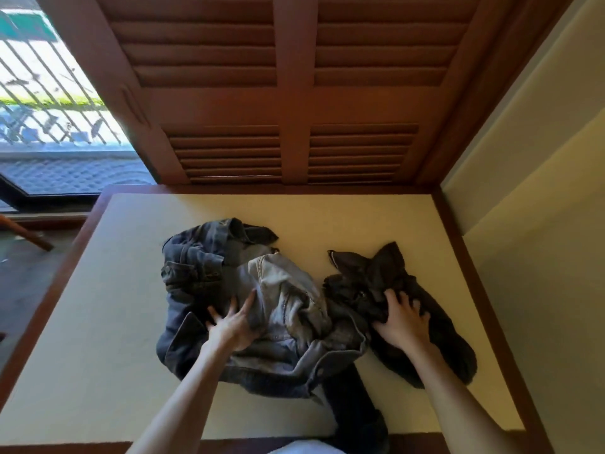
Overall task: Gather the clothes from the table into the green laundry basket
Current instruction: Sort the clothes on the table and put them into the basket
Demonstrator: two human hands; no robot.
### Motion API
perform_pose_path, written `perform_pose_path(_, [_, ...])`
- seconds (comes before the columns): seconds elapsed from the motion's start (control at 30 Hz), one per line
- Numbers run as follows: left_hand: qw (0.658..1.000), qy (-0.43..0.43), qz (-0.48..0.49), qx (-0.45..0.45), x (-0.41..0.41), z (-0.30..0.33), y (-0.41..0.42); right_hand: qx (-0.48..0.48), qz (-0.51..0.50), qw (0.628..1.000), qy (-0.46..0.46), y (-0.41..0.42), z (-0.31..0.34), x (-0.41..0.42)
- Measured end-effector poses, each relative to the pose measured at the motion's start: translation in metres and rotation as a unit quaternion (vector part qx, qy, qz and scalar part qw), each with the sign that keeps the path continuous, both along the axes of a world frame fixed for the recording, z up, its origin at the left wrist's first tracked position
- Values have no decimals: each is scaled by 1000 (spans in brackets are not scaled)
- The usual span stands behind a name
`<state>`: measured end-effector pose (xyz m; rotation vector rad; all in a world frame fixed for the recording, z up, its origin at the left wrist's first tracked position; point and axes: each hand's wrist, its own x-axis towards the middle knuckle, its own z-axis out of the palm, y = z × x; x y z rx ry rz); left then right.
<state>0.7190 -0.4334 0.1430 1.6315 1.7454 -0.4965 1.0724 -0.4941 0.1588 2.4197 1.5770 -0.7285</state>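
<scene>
A heap of denim clothes [281, 299], pale and dark blue, lies in the middle of the cream table [114, 290]. Right of it lies a crumpled black garment [386, 273]. A dark trouser leg [353, 411] hangs over the near table edge. My left hand [234, 322] rests flat on the denim heap with fingers spread. My right hand [404, 319] has its fingers curled into the black garment. No green laundry basket is in view.
The table has a dark wooden rim [484, 290]. Brown louvred shutters [294, 126] stand behind its far edge. A cream wall [540, 224] runs along the right side. At the left is a window with bars [49, 93] and dark floor below.
</scene>
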Motion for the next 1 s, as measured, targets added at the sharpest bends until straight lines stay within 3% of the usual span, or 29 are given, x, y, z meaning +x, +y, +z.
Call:
perform_pose_path(0.07, [1000, -3, -11, -6, -4, -1, -16, 24, 13, 999, -17, 3, 22, -18])
perform_pose_path(0.13, [1000, -1, -23, 0, -10, -2, -32, 163, 22, 986, 1, -6, 37, -50])
perform_pose_path(0.2, [999, 3, -31, 20, -16, -4, -51, 309, 21, 951, 21, -29, 41, -87])
perform_pose_path(0.23, [999, 3, -32, 33, -18, -6, -59, 318, 9, 948, 22, -43, 37, -104])
perform_pose_path(0.3, [998, 1, -35, 53, -25, -7, -73, 205, -53, 975, 61, -71, 22, -130])
perform_pose_path(0.37, [997, -7, -39, 69, -33, -9, -79, 86, -158, 973, 143, -91, 2, -140])
perform_pose_path(0.47, [995, -29, -43, 80, -41, -11, -78, 94, -279, 913, 283, -97, -10, -146])
perform_pose_path(0.67, [992, -51, -64, 100, -49, -4, -75, 77, -326, 890, 309, -96, -9, -146])
perform_pose_path(0.77, [949, -151, 19, 276, -74, 19, -68, 87, -423, 819, 377, -109, -21, -145])
perform_pose_path(0.83, [906, -136, 134, 379, -97, 32, -58, 91, -464, 770, 428, -115, -29, -142])
perform_pose_path(0.9, [903, -103, 254, 332, -123, 28, -47, 109, -472, 760, 434, -114, -11, -147])
perform_pose_path(1.0, [912, -184, 320, 181, -144, 7, -42, 169, -449, 775, 412, -100, 26, -151])
